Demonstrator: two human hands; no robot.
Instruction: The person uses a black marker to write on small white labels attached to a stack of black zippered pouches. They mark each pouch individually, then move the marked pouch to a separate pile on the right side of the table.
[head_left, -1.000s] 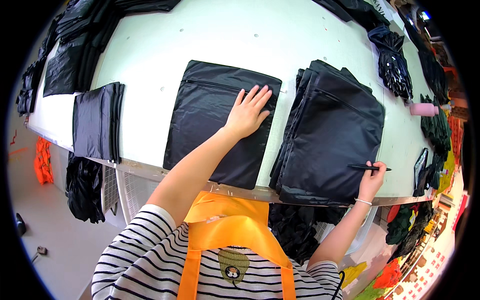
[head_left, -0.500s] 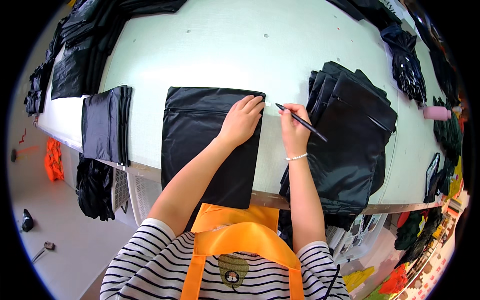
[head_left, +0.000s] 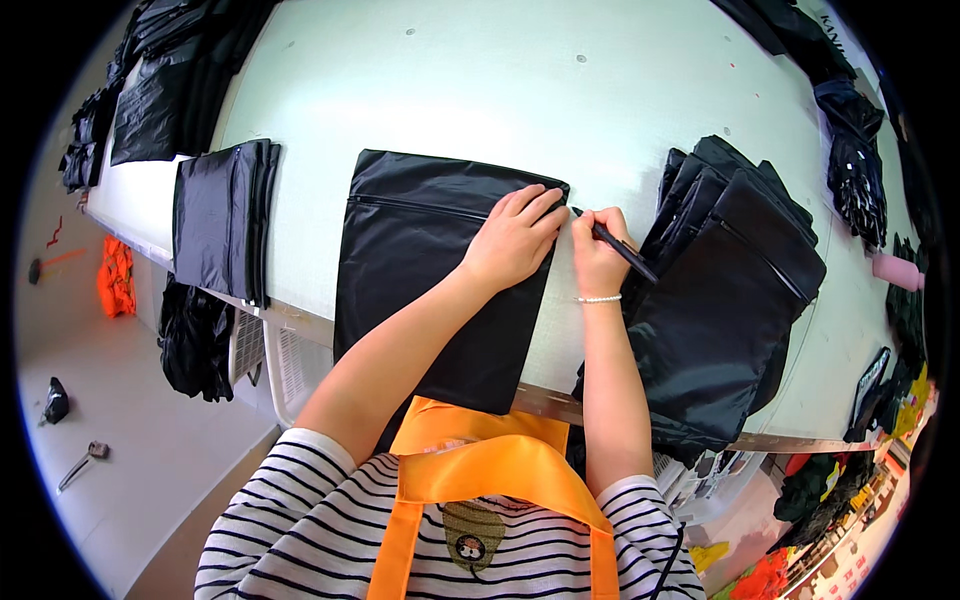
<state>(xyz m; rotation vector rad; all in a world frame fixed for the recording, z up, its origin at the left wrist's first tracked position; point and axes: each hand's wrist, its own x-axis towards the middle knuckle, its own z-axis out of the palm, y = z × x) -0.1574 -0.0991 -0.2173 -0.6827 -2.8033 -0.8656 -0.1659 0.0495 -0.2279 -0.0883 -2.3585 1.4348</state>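
A flat black zippered fabric piece (head_left: 430,270) lies in front of me on the table. My left hand (head_left: 515,240) rests flat over its upper right corner, fingers stretched toward the right edge. Just past that corner, my right hand (head_left: 602,258) grips a slim black pen (head_left: 634,260), its tip angled up and left toward the fingertips of my left hand. A small whitish tag at the corner can barely be made out beside the pen tip. To the right sits a loose stack of similar black zippered pieces (head_left: 710,310), close to my right wrist.
A neat folded black stack (head_left: 215,220) stands at the table's left front edge, with more black piles (head_left: 165,110) behind it. Dark bundled fabric (head_left: 855,165) and a pink cylinder (head_left: 897,272) lie far right. White crates (head_left: 300,360) stand under the pale table (head_left: 470,80).
The view has shifted slightly, so most things sit elsewhere in the picture. My right hand has drawn the pen tip closer to the corner and my left fingers.
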